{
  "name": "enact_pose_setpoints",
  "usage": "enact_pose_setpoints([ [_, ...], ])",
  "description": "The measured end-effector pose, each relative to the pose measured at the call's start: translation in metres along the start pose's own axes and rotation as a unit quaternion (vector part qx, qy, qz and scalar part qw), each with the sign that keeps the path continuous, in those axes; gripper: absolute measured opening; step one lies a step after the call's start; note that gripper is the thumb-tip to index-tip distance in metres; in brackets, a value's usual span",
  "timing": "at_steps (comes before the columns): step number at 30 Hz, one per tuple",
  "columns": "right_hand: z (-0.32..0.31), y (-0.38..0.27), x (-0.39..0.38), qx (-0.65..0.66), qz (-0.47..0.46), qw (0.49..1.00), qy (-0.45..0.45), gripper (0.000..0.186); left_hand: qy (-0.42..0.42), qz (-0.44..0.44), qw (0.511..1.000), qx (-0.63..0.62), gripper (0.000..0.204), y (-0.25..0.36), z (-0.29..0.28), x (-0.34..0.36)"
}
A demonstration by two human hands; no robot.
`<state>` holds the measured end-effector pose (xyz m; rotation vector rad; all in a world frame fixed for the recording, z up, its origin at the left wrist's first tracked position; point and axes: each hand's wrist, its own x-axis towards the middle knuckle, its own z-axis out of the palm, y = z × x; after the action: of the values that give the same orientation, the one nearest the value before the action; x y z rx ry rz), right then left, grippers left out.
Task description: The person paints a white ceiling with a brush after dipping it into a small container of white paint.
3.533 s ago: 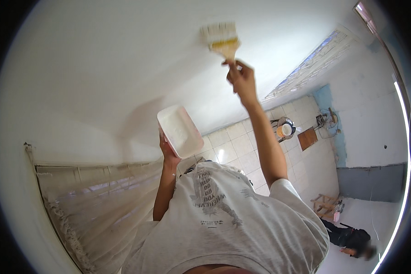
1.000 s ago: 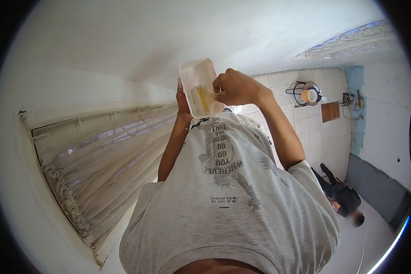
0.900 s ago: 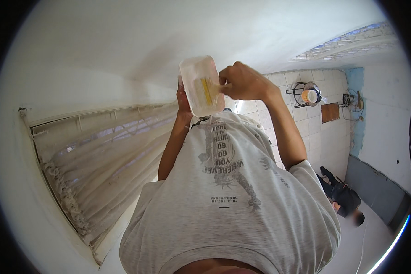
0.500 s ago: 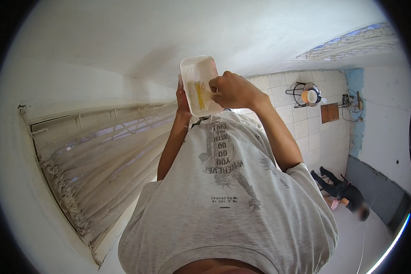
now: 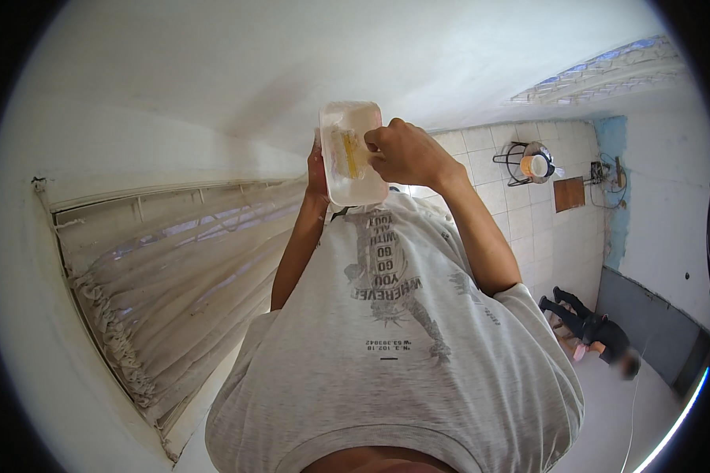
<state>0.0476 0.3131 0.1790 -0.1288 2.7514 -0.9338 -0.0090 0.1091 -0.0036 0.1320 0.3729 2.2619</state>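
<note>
My left hand (image 5: 317,169) grips a white, shallow rectangular tray (image 5: 363,193) from its left side, the fingers partly hidden beneath it. Whitish paste-like residue coats the inside of the tray. My right hand (image 5: 409,151) is closed at the tray's right rim, knuckles up. Against the tray's inside lies the yellow, straight-edged part of what looks like a flat putty spreader (image 5: 349,154), smeared with white. Its handle end appears to be within my right fingers, though the grip itself is hidden.
Close ahead is a white wall (image 5: 213,71). A pale curtain (image 5: 197,292) hangs over a window at left. To the right, a stool (image 5: 514,164) bears an orange-and-white bucket (image 5: 534,165); a brown board (image 5: 569,195) lies on the tiles. Another person (image 5: 596,331) is farther back.
The tray has shifted slightly right and down and is tilted less to the side. My right hand stays closed at its rim, and the yellow edge has moved a little up inside.
</note>
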Motion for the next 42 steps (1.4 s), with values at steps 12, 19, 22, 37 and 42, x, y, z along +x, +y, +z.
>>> enact_pose_setpoints([
  [12, -0.004, 0.023, -0.002, 0.112, -0.044, 0.991, -0.064, 0.021, 0.09, -0.013, 0.993, 0.072, 0.072, 0.0, 0.001, -0.004],
  [19, -0.029, 0.061, -0.026, 0.21, 0.008, 0.977, -0.018, 0.021, 0.137, 0.014, 0.979, 0.148, 0.075, 0.003, 0.027, 0.005],
  [22, -0.013, 0.076, -0.044, 0.343, 0.058, 0.937, 0.014, 0.018, 0.067, -0.002, 0.998, 0.0, 0.077, 0.0, 0.045, 0.013],
  [37, 0.026, 0.101, -0.088, 0.598, 0.028, 0.798, 0.077, 0.034, 0.093, -0.065, 0.993, -0.001, 0.081, -0.021, 0.043, 0.051],
  [42, -0.013, 0.105, -0.078, 0.309, 0.097, 0.926, 0.192, 0.036, 0.137, -0.022, 0.989, 0.042, 0.078, -0.02, 0.032, 0.042],
])
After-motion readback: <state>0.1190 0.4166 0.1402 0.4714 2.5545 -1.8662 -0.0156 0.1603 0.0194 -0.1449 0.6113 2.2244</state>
